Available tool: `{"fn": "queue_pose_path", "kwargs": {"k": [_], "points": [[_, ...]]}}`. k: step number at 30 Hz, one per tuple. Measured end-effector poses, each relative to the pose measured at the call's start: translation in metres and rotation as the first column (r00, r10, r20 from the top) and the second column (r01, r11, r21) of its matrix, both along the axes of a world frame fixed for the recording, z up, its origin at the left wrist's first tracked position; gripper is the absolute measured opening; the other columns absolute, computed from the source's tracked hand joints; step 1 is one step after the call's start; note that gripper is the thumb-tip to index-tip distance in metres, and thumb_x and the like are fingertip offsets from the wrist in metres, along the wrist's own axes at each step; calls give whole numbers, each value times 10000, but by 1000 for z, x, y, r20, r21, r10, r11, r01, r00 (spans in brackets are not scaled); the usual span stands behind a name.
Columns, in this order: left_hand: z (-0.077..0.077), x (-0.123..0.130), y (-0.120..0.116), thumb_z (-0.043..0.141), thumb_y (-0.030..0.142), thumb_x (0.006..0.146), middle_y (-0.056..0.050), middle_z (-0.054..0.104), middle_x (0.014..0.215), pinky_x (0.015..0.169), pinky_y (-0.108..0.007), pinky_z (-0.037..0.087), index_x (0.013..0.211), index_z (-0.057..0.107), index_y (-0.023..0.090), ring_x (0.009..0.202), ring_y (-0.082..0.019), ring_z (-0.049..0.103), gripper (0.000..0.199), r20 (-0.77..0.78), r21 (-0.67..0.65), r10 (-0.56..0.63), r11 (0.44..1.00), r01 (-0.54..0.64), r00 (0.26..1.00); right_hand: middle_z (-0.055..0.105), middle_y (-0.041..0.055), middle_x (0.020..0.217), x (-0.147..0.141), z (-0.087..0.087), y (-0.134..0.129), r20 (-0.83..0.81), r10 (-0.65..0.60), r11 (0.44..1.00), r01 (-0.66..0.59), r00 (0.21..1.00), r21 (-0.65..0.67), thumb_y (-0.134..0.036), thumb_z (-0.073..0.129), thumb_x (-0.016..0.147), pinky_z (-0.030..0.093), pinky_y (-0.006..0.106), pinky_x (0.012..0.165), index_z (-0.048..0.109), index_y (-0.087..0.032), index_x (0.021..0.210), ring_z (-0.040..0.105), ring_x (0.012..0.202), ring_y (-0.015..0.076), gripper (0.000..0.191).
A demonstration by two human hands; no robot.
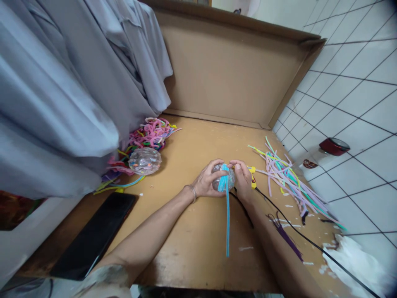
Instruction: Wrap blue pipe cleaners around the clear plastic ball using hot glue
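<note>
The head camera looks forward and down, apparently near the table (192, 236).

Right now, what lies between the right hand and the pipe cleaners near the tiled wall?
The head view shows what looks like a yellow glue gun.

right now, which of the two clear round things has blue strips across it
The clear ball in the left hand: blue strips cross its front. The other ball, beside the pink bundle, shows none across it.

The left hand (205, 182) partly hides the ball (230, 182); the bottom edge crops the cable (310, 241)
</note>
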State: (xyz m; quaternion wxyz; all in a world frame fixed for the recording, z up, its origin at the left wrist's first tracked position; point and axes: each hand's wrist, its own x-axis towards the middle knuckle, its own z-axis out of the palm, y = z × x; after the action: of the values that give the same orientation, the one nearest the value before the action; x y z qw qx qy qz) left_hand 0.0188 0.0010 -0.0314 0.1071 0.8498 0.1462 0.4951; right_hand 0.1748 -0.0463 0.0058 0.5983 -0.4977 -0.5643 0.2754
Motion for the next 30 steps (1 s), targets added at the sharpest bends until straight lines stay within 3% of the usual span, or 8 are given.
{"fn": "queue_pose_path", "kwargs": {"k": [5,15,22,30], "points": [[2,0,0,813,386,621,-148,358,1347,979,-487,499,1215,516,226,1256,-323,472,683,11,-4,-11,1000,11,1000,650,42,906,-4,8,-5,-32,-16,1000,16,999,13,-517,464,901,477,355,836,623,-229,945,599,908,196,332],[0,0,0,827,357,601,-134,352,1343,982,-478,500,1212,520,232,1255,-316,472,696,32,-46,-10,999,12,999,664,51,930,-3,3,-2,-53,-27,1000,28,998,4,-512,473,902,477,362,842,615,-219,988,606,917,196,337],[-3,-1,2,825,365,596,-133,356,1361,991,-495,486,1211,531,243,1266,-324,468,692,23,-98,-16,995,19,1000,673,59,894,-7,10,-7,-72,-15,1000,16,997,22,-492,480,907,487,360,798,607,-226,968,611,880,207,300],[-4,1,3,826,364,593,-130,354,1343,980,-477,502,1222,514,248,1245,-314,481,711,62,-90,-12,996,18,998,688,40,869,-5,8,-4,-33,-100,994,101,994,50,-448,434,920,490,335,770,590,-222,966,625,843,184,278]]}}
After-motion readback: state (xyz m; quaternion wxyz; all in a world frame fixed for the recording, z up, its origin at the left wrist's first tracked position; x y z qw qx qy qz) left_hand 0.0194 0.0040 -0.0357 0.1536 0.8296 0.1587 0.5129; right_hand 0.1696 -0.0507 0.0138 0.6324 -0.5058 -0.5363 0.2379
